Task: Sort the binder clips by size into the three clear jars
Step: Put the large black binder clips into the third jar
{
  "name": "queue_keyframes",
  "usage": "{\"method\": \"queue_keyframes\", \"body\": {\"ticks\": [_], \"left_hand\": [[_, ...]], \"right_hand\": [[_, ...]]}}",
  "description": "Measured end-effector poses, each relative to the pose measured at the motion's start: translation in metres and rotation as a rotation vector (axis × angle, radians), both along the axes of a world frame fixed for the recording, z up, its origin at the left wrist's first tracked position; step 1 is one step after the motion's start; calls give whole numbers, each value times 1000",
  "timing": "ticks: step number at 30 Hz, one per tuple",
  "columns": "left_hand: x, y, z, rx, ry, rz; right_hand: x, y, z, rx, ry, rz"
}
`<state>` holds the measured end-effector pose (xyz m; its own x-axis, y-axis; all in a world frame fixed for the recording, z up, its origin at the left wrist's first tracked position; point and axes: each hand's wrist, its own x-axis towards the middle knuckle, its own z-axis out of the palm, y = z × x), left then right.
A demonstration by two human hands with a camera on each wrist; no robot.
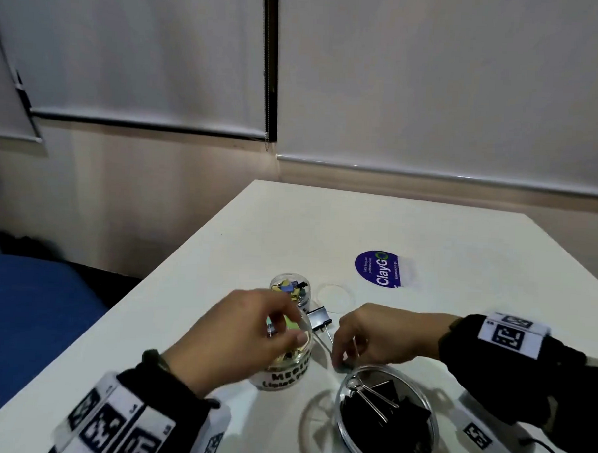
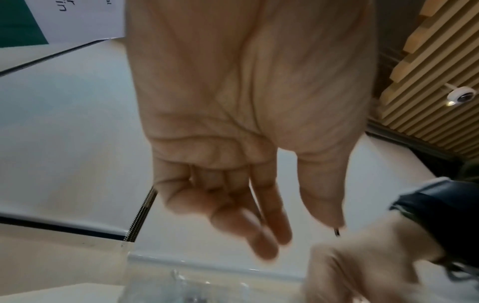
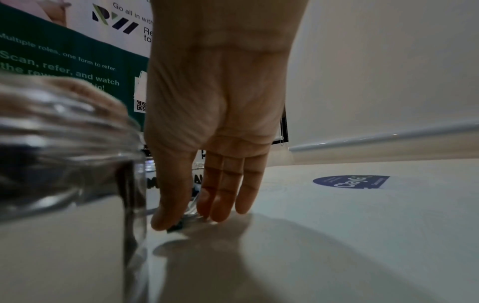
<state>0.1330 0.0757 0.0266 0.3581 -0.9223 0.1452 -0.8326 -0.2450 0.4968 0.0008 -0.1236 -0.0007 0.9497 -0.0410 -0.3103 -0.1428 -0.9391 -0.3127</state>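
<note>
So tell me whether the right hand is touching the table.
Touching. The right wrist view shows the right hand's fingertips pressed onto the table, meeting their own shadow.

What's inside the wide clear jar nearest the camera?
The wide clear plastic jar holds large black binder clips with silver wire handles. The bottom layer, hidden beneath the pile, cannot be seen.

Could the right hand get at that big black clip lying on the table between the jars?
Probably yes. The black clip lies in the open just beyond the right hand, and nothing visibly blocks the way.
</note>
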Motion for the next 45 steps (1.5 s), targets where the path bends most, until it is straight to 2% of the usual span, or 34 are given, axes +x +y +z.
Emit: {"method": "queue_keyframes", "body": {"ticks": [3, 7, 10, 13, 17, 24, 27, 30, 33, 39, 43, 45], "left_hand": [[28, -28, 17, -50, -76, 101], [55, -68, 9, 192, -107, 177], [59, -89, 3, 383, -133, 158], [60, -100, -1, 480, -123, 126], [52, -106, -7, 442, -83, 144], [45, -106, 2, 370, -226, 172], [38, -110, 13, 207, -256, 149], [20, -116, 21, 118, -185, 64], [-2, -125, 24, 171, -124, -37], [-35, -144, 20, 349, -115, -177], [-45, -148, 17, 443, -184, -208], [-46, -147, 16, 475, -196, -201]], "right_hand": [[3, -2, -5, -59, -19, 8], [-2, -6, -7, -105, -58, -16], [-11, -12, -9, -116, -64, -70], [-24, -16, -12, -107, -70, -124], [-36, -21, -16, -123, -72, -178], [-42, -28, -8, -55, -180, -328], [-46, -32, 6, 19, -313, -418], [-47, -38, 23, 173, -527, -546], [-49, -42, 38, 261, -655, -622], [-58, -43, 34, 413, -686, -690], [-61, -41, 16, 428, -697, -633], [-62, -40, 9, 371, -673, -554]]}}
